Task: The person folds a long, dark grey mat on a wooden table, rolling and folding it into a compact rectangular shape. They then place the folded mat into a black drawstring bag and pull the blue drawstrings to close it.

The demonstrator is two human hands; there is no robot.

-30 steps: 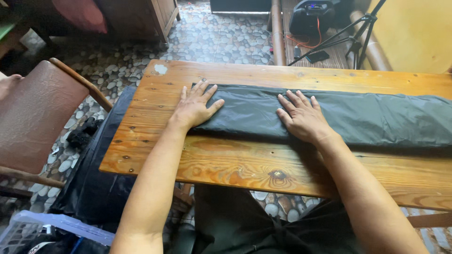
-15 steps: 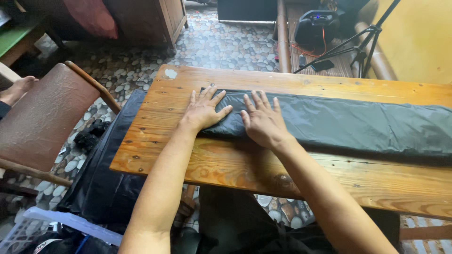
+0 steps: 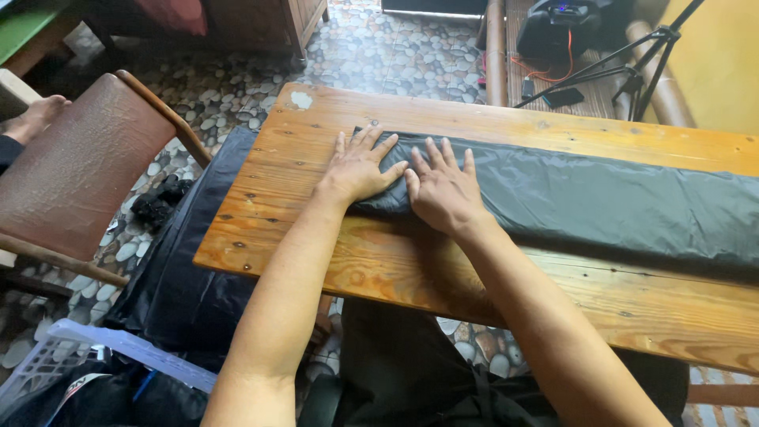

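left hand [image 3: 360, 168]: flat, palm down, fingers spread, pressing left end of folded black plastic sheet [image 3: 601, 202]; grip released, nothing grasped
right hand [image 3: 443, 190]: flat on same sheet, just beside left hand, thumbs near touching; grip released
black plastic sheet: long folded strip, lies along the wooden bench [image 3: 316, 229], runs from frame centre out past right edge
bench: bare wood, knots visible, lower centre of frame
chair [image 3: 75, 170]: brown seat, left of frame, apart from bench
other person's hand [image 3: 35, 119]: upper left edge, by chair
white basket [image 3: 71, 356]: lower left corner
tripod [image 3: 624, 67]: upper right, on floor
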